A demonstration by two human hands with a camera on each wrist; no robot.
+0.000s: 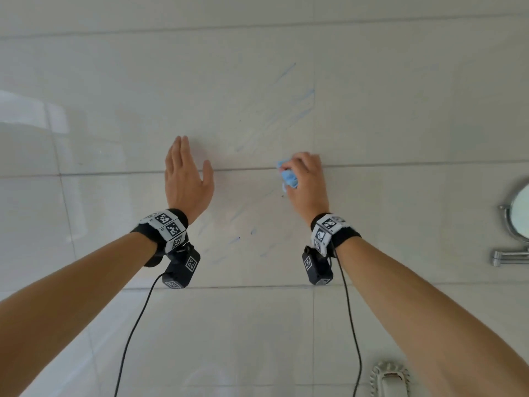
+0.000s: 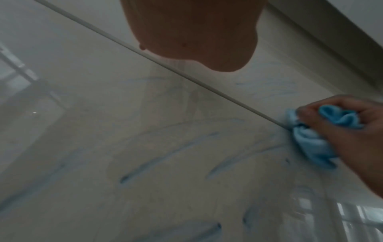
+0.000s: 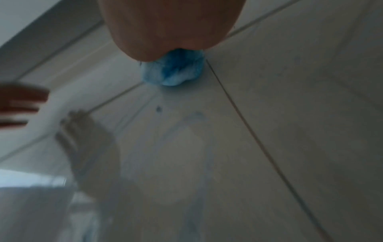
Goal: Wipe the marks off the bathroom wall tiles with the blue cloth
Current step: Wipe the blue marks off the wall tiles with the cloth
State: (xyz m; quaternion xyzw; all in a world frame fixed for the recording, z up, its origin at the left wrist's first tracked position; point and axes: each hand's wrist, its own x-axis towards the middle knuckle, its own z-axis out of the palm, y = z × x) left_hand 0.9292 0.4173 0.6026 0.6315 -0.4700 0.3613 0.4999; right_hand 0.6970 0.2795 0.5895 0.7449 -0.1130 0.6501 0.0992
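Observation:
Glossy white wall tiles (image 1: 114, 110) fill the head view, with faint blue marks (image 1: 300, 98) above the hands and more blue streaks (image 1: 234, 239) between the wrists. My right hand (image 1: 303, 173) grips a bunched blue cloth (image 1: 287, 174) and presses it on the wall at a horizontal grout line. In the left wrist view the cloth (image 2: 311, 140) sits in curled fingers beside smeared streaks (image 2: 165, 157). The right wrist view shows the cloth (image 3: 174, 68) under the palm. My left hand (image 1: 186, 170) is flat with straight fingers at the wall, left of the cloth.
A round chrome mirror (image 1: 519, 210) on a folding arm (image 1: 509, 257) sticks out from the wall at the right edge. A white ribbed fixture (image 1: 389, 379) shows at the bottom. Two black cables hang from the wrist cameras.

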